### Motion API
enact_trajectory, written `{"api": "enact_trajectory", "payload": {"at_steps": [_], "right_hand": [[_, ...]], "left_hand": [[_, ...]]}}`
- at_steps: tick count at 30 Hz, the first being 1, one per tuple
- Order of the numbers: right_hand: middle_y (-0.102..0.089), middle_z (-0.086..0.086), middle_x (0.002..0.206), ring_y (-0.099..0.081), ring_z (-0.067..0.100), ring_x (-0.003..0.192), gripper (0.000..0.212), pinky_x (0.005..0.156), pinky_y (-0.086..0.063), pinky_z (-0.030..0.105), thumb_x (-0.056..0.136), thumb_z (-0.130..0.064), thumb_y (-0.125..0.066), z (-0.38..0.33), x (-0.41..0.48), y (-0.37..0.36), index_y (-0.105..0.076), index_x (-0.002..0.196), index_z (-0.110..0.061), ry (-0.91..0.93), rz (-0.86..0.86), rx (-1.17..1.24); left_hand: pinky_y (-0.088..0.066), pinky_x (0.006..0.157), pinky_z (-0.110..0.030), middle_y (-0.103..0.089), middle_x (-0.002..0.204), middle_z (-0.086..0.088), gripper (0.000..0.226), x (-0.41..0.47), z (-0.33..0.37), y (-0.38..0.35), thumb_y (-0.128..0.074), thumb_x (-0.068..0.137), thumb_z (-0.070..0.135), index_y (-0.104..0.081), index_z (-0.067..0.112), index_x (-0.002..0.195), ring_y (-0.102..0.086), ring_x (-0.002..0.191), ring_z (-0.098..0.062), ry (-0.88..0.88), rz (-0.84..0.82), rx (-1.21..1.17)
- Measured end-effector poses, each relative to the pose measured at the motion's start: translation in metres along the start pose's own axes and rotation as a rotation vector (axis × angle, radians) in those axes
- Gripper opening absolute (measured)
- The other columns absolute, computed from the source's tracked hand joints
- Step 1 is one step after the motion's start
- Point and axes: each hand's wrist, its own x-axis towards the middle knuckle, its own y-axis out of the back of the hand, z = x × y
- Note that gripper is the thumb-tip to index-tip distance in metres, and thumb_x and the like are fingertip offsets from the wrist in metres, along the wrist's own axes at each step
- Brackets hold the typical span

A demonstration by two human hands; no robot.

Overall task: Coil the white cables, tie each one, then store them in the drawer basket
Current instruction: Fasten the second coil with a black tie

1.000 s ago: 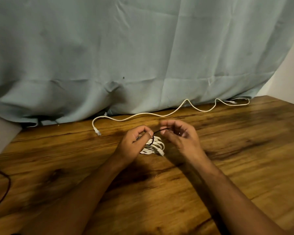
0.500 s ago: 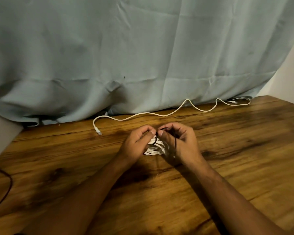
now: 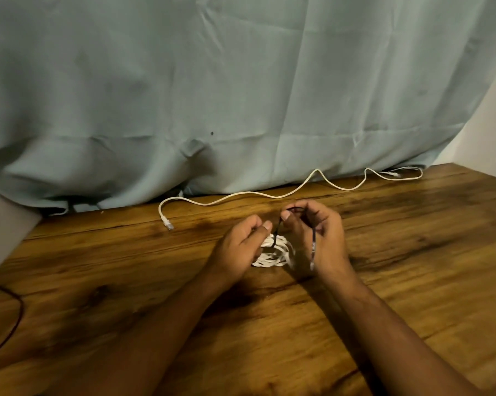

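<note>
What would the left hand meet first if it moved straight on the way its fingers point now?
Most likely the black tie rising from the coiled cable, then the right hand just beyond; depth is unclear.

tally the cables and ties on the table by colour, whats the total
white cables: 2, the coiled white cable and the loose white cable
black tie: 1
dark cord at the table's left edge: 1
total: 4
</note>
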Motion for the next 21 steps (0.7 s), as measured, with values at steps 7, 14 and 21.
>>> {"api": "enact_trajectory", "payload": {"at_steps": [7,14,21], "right_hand": [[-0.075,-0.001,0.081,-0.071,0.009,0.078,0.014,0.072,-0.055,0.021,0.092,0.005,-0.069,-0.007,-0.006,-0.009,-0.071,0.094,-0.008,-0.051,-0.232,0.004],[-0.074,0.001,0.076,-0.069,0.012,0.074,0.012,0.071,-0.055,0.023,0.095,0.000,-0.069,0.000,0.003,0.000,-0.070,0.090,-0.011,-0.063,0.023,-0.046],[-0.074,-0.001,0.074,-0.068,0.009,0.070,0.006,0.066,-0.055,0.022,0.087,-0.008,-0.075,-0.007,-0.003,-0.010,-0.070,0.089,-0.011,-0.125,-0.170,0.026]], "left_hand": [[-0.028,0.052,-0.030,-0.042,0.052,0.013,0.027,0.005,-0.004,0.009,-0.055,0.089,0.050,-0.055,0.033,0.068,-0.038,0.051,-0.012,0.034,0.159,-0.023],[-0.032,0.055,-0.034,-0.043,0.055,0.011,0.031,-0.004,-0.001,-0.010,-0.052,0.091,0.052,-0.049,0.029,0.071,-0.039,0.053,-0.014,-0.014,0.021,0.018],[-0.032,0.058,-0.042,-0.043,0.053,0.012,0.038,0.003,-0.004,0.004,-0.051,0.085,0.060,-0.052,0.024,0.074,-0.040,0.055,-0.018,0.023,0.175,0.031]]}}
